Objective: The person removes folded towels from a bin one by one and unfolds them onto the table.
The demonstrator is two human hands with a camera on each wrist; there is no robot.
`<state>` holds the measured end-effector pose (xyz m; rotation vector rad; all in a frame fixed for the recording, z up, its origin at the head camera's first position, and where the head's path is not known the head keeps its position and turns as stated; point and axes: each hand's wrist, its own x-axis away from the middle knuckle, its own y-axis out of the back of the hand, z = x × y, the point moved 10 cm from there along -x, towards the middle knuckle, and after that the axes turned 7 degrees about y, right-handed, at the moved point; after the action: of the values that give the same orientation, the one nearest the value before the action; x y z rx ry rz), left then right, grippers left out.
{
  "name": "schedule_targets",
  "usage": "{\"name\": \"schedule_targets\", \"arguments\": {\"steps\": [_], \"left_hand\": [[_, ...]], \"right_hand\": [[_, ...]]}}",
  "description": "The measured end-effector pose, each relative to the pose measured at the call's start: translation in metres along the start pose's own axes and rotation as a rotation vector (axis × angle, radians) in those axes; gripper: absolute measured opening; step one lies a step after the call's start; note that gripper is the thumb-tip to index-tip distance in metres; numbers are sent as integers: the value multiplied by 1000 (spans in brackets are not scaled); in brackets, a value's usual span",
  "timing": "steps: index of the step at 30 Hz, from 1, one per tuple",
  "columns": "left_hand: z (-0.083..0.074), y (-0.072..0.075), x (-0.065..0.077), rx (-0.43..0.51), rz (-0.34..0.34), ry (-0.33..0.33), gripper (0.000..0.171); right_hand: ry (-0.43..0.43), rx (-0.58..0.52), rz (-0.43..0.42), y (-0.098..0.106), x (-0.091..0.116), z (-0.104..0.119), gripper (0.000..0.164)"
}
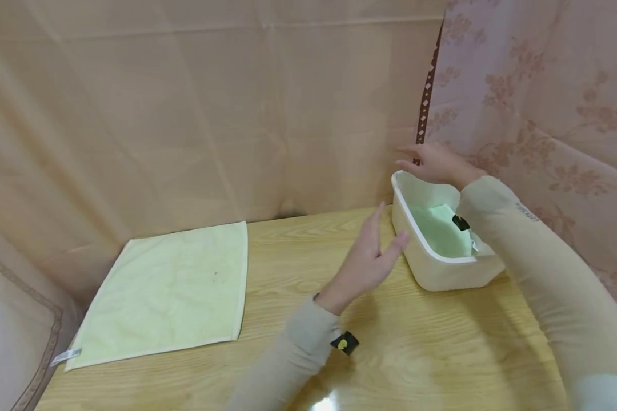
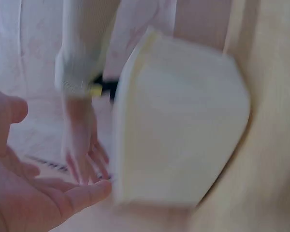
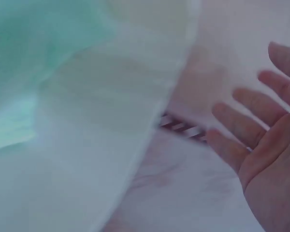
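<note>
A white plastic basin [image 1: 444,274] stands at the right of the wooden table, with a green cloth [image 1: 444,231] lying inside it. My right hand [image 1: 437,162] is above the basin's far rim, its fingers spread and nothing in them; the right wrist view shows this hand [image 3: 261,125] beside the rim. Left of the basin, my left hand [image 1: 365,260] is held up with thumb and fingers apart, holding nothing. In the left wrist view the left hand [image 2: 43,193] lies close to the basin's outer wall [image 2: 183,121]; whether it touches cannot be told.
A pale yellow-green towel [image 1: 169,288] lies spread flat at the left of the wooden table [image 1: 308,251], a white label at its near left corner. Beige curtain [image 1: 211,114] hangs along the back, and flower-patterned cloth [image 1: 560,114] hangs at the right.
</note>
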<state>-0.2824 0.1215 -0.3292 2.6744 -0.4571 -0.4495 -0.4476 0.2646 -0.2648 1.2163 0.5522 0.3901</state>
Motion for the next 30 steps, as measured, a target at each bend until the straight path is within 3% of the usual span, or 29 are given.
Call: {"name": "schedule_targets", "arguments": {"steps": [3, 5, 8, 10, 14, 20, 26, 30], "left_hand": [[4, -36, -5, 130, -20, 21, 78], [9, -58, -6, 153, -19, 55, 79], [16, -84, -3, 98, 1, 113, 79], [18, -94, -2, 33, 15, 117, 80], [19, -98, -1, -70, 18, 82, 79], [18, -94, -3, -190, -13, 29, 71], [12, -95, 1, -399, -91, -61, 56], [7, -96, 3, -443, -113, -101, 48]], "right_hand": [[-6, 1, 25, -17, 9, -22, 48], [-9, 2, 20, -26, 14, -32, 41], [11, 25, -10, -31, 18, -37, 35], [32, 39, -17, -32, 19, -36, 32], [53, 37, 61, -44, 19, -31, 28], [75, -24, 263, -88, 26, -43, 39], [33, -76, 345, -128, 39, -84, 64], [-42, -124, 418, -152, 47, -109, 80]]}}
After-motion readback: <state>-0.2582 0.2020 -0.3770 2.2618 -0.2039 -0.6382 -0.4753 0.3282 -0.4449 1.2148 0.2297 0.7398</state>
